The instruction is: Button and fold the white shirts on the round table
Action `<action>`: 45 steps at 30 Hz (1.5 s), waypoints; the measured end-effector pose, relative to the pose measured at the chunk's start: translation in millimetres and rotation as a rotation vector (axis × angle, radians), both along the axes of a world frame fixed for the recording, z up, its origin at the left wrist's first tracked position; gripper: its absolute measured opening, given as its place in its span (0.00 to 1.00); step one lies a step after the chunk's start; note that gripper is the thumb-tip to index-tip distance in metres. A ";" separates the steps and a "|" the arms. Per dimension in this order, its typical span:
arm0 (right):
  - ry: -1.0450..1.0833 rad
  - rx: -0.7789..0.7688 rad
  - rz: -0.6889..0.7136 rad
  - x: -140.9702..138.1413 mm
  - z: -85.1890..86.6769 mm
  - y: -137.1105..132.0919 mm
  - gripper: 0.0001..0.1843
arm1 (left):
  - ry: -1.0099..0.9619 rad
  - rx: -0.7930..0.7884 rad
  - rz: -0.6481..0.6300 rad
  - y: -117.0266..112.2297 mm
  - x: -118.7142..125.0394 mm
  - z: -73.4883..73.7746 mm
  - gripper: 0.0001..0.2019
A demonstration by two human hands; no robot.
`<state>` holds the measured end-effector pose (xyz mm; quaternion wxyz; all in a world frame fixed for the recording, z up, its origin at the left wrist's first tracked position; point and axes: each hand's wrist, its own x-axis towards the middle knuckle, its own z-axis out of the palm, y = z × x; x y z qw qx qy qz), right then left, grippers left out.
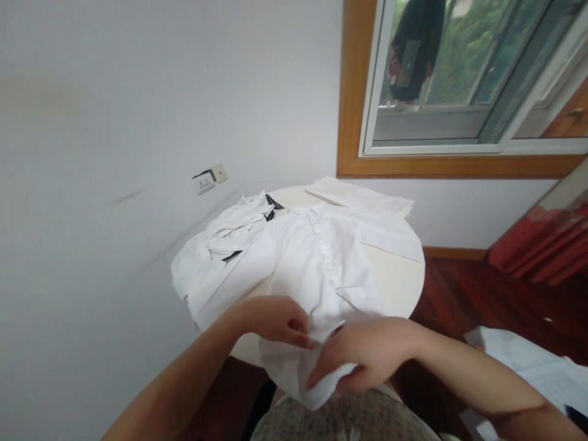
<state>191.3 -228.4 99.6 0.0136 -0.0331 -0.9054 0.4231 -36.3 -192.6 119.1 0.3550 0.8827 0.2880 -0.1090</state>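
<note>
A white button-up shirt lies spread on a round cream table, its button placket running down the middle. Its sleeves stretch out to both sides. The lower hem hangs over the near table edge, where both hands are. My left hand pinches the fabric near the hem with curled fingers. To its right, my right hand grips the same hem, fingers closed around a fold of cloth. Parts of the fingertips are hidden by the fabric.
A crumpled white garment with black markings lies at the table's left, against the wall. A wall socket is above it. Behind stands a wood-framed window. At right are a red curtain and white sheets low down.
</note>
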 end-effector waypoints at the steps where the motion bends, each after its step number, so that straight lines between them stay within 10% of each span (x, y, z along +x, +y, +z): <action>1: 0.001 -0.018 -0.067 13.2 4.3 3.1 0.21 | -0.016 0.011 0.019 3.6 -0.6 -5.1 0.19; 8: -0.089 0.338 -0.850 89.4 1.7 40.4 0.20 | -0.330 0.650 0.233 28.4 3.9 -46.1 0.16; 15: -0.196 0.293 -0.670 89.5 -11.3 39.9 0.12 | -0.094 0.749 0.166 19.1 -5.2 -93.8 0.35; 26: -0.012 0.201 -1.019 112.4 63.9 41.8 0.17 | -0.061 0.726 0.177 7.3 -3.3 -83.9 0.34; 30: -0.064 0.143 -0.782 77.4 72.6 30.6 0.16 | -0.077 0.739 0.192 8.8 -1.3 -82.5 0.30; 35: -0.363 -0.144 -0.233 48.5 51.6 52.4 0.17 | -0.159 0.776 0.247 28.6 -3.9 -75.0 0.18; 40: -0.050 0.379 -0.889 35.4 10.4 129.1 0.19 | -0.249 0.825 0.291 66.5 13.4 -71.7 0.15; 45: -0.390 0.636 -1.036 12.4 -50.1 149.3 0.22 | -0.182 0.887 0.398 86.7 29.4 -91.6 0.20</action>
